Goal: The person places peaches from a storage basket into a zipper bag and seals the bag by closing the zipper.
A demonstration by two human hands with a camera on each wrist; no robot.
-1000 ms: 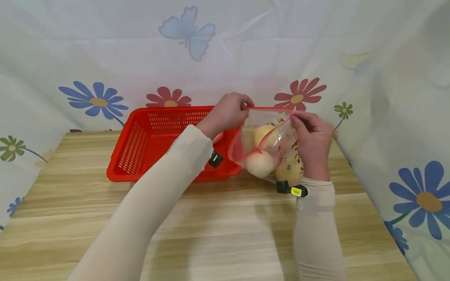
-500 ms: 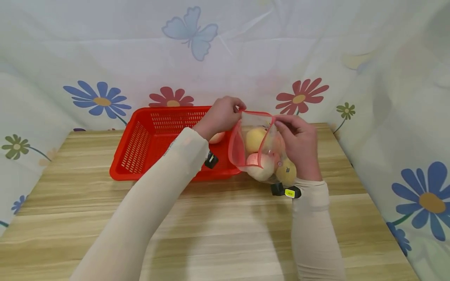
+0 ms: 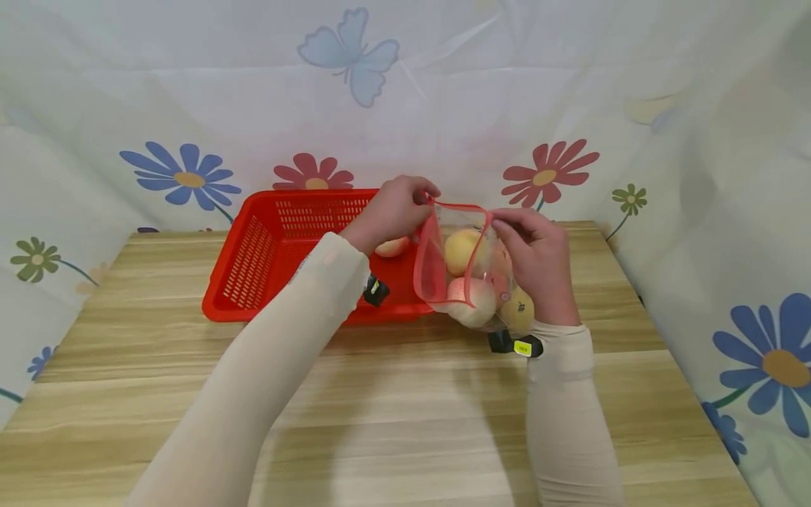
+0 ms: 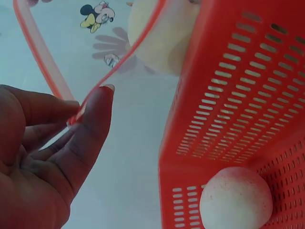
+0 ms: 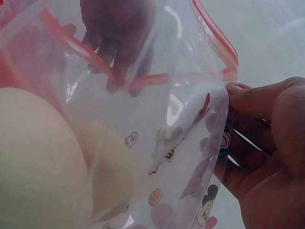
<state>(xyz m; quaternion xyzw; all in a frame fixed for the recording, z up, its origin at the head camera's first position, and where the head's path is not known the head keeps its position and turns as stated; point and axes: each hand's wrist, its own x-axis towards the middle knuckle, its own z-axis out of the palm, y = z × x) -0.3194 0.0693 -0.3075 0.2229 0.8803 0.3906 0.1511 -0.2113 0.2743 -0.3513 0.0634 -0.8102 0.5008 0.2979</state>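
Observation:
A clear zip bag (image 3: 472, 271) with a red seal strip and cartoon prints holds several pale peaches (image 3: 461, 251). It stands on the wooden table (image 3: 405, 394) just right of a red basket (image 3: 266, 260). My left hand (image 3: 395, 210) pinches the bag's left top corner (image 4: 76, 117). My right hand (image 3: 538, 257) pinches the right side of the rim (image 5: 224, 95). The mouth gapes open between them. One peach (image 3: 393, 246) lies in the basket's right end (image 4: 236, 198).
Floral cloth (image 3: 190, 105) hangs behind the table and along both sides. The basket sits against the back cloth. Bare wood stretches across the front of the table between my sleeves (image 3: 266, 380).
The bag has come down and to the left toward the basket's right end. My right hand moved left, narrowing the mouth. Both hands keep their pinch on the rim.

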